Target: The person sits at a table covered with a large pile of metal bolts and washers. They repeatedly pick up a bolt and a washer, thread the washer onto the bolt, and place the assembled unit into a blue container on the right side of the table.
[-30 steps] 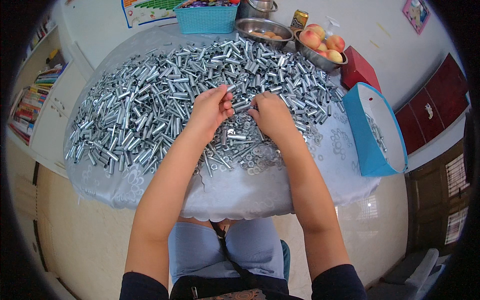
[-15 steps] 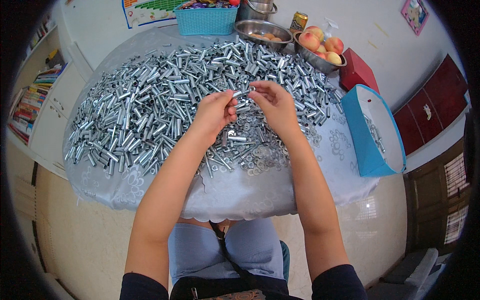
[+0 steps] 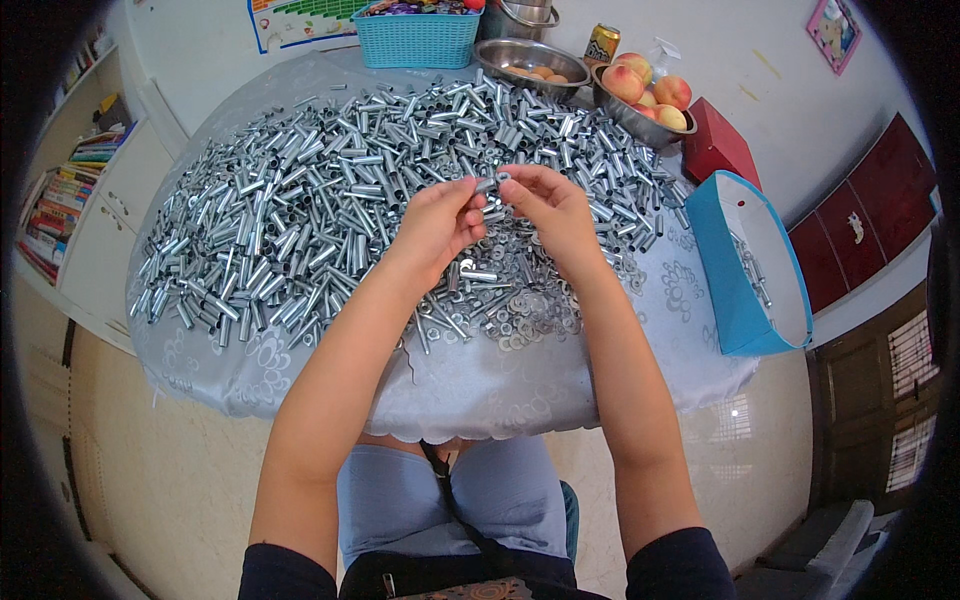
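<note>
I had both hands, left (image 3: 440, 215) and right (image 3: 545, 205), pinched on one tube (image 3: 487, 184); the heap (image 3: 330, 200) remained, box (image 3: 760, 270) seemingly nearly empty.

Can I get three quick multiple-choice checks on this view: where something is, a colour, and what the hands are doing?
1. Where is the open blue box?
A. on the person's left
B. at the table's right edge
C. on the floor

2. What colour is the basket at the far side?
A. teal
B. red
C. yellow

3. How are the hands?
A. flat on the cloth
B. raised over the pile, pinching a small metal tube
C. in the lap

Key: 1 B, it leans at the right edge of the table. 2 A, its mesh wall is teal. 3 B, left hand and right hand meet on the metal tube.
</note>
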The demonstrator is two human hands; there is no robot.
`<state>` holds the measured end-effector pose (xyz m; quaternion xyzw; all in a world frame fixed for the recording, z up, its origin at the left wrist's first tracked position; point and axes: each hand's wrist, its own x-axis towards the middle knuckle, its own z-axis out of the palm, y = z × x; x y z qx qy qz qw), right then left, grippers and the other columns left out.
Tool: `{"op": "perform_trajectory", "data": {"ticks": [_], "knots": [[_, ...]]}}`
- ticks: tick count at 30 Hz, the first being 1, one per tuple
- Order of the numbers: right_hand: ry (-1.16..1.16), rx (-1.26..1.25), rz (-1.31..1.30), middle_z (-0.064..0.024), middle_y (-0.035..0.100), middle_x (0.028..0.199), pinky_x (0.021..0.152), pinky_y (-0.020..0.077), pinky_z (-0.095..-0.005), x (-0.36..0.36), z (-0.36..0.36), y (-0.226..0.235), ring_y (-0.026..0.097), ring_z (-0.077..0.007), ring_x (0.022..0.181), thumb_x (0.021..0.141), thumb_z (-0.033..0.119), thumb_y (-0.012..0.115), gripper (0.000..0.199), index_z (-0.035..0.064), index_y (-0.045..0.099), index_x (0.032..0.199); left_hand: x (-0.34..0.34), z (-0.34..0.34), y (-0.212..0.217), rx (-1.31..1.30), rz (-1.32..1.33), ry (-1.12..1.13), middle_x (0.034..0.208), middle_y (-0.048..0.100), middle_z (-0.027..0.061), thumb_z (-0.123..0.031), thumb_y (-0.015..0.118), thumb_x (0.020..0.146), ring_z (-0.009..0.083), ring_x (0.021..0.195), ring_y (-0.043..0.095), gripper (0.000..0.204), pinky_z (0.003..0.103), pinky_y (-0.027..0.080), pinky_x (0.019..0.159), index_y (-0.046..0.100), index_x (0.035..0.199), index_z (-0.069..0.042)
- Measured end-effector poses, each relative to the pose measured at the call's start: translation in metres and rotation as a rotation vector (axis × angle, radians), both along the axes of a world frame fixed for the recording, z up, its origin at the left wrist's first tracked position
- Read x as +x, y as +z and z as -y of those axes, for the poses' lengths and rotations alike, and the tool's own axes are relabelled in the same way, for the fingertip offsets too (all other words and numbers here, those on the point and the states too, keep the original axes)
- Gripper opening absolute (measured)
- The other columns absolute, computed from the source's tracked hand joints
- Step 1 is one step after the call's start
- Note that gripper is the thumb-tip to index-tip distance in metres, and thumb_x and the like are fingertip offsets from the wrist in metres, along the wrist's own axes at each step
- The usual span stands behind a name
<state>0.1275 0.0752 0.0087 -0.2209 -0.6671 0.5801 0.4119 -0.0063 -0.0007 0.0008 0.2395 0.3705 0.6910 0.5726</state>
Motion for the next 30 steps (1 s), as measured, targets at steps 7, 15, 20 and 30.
{"op": "perform_trajectory", "data": {"ticks": [7, 15, 20, 30], "knots": [[-0.019, -0.122, -0.062, -0.0032, 0.062, 0.087, 0.065, 0.0431, -0.0213, -0.001, 0.0, 0.001, 0.058, -0.0096, 0.079, 0.081, 0.015, 0.061, 0.024, 0.0011, 0.058, 0.101, 0.0, 0.001, 0.003, 0.02, 0.015, -0.003, 0.073, 0.05, 0.0012, -0.016, 0.047, 0.089, 0.0064, 0.058, 0.044, 0.014, 0.022, 0.041, 0.054, 0.05, 0.087, -0.003], [-0.063, -0.134, -0.061, -0.004, 0.063, 0.087, 0.064, 0.043, -0.0212, 0.002, -0.003, 0.001, 0.058, -0.0096, 0.079, 0.081, 0.015, 0.06, 0.024, 0.0002, 0.058, 0.1, -0.003, -0.001, 0.0, 0.015, 0.027, 0.014, 0.073, 0.05, 0.0013, -0.017, 0.048, 0.089, 0.0067, 0.058, 0.044, 0.014, 0.023, 0.041, 0.053, 0.051, 0.089, -0.003], [-0.087, -0.134, -0.015, -0.0039, 0.063, 0.086, 0.064, 0.0437, -0.0229, 0.0, 0.001, 0.002, 0.058, -0.0095, 0.077, 0.08, 0.016, 0.062, 0.023, -0.0001, 0.06, 0.097, -0.001, 0.0, 0.001, -0.002, 0.009, 0.026, 0.073, 0.05, 0.0015, -0.017, 0.048, 0.089, 0.0066, 0.057, 0.043, 0.015, 0.022, 0.041, 0.054, 0.051, 0.088, -0.002], [-0.282, 0.642, 0.243, -0.0126, 0.061, 0.082, 0.065, 0.0473, -0.0288, 0.004, 0.004, -0.001, 0.061, -0.0201, 0.074, 0.074, 0.01, 0.065, 0.02, 0.0004, 0.06, 0.091, -0.003, 0.001, 0.001, 0.002, -0.042, 0.027, 0.073, 0.05, 0.0011, -0.017, 0.048, 0.089, 0.0065, 0.057, 0.043, 0.016, 0.022, 0.04, 0.054, 0.051, 0.087, -0.002]]}}
